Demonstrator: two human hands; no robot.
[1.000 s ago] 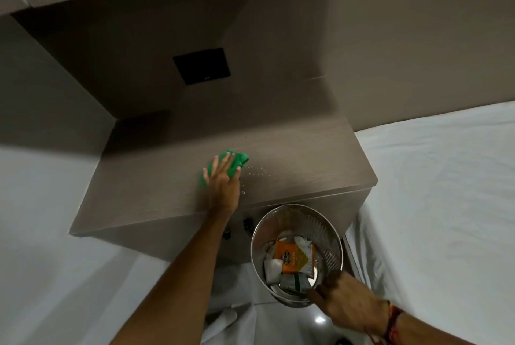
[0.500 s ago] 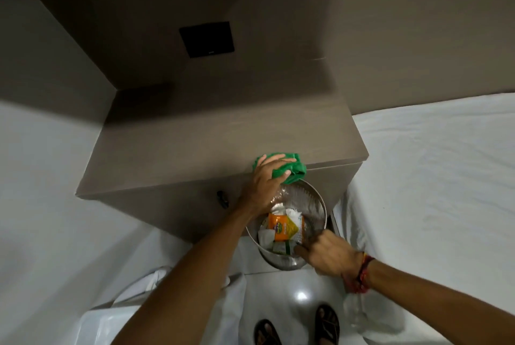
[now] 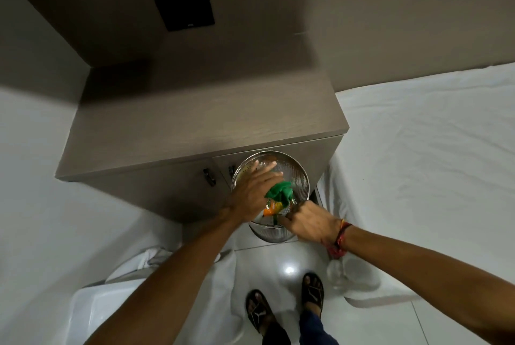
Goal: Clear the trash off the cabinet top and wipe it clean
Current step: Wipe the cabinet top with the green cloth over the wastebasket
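Bedside cabinet top (image 3: 200,121), between white beds: bare, no trash showing; clearing looks done, wiping likely near done. Steel bin (image 3: 295,174): rim gripped by my right hand (image 3: 309,223). Green cloth (image 3: 280,191): bunched under my left hand's (image 3: 250,194) fingers, over the bin's wrappers (image 3: 271,208).

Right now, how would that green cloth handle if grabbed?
Probably floppy: the cloth hangs bunched and folded from the left hand over the bin. Likely light, since a loose grip holds it. Unlikely to slip; it looks like soft fabric.

The bin (image 3: 289,174) sits before the cabinet (image 3: 195,121), bed (image 3: 432,149) on its right.
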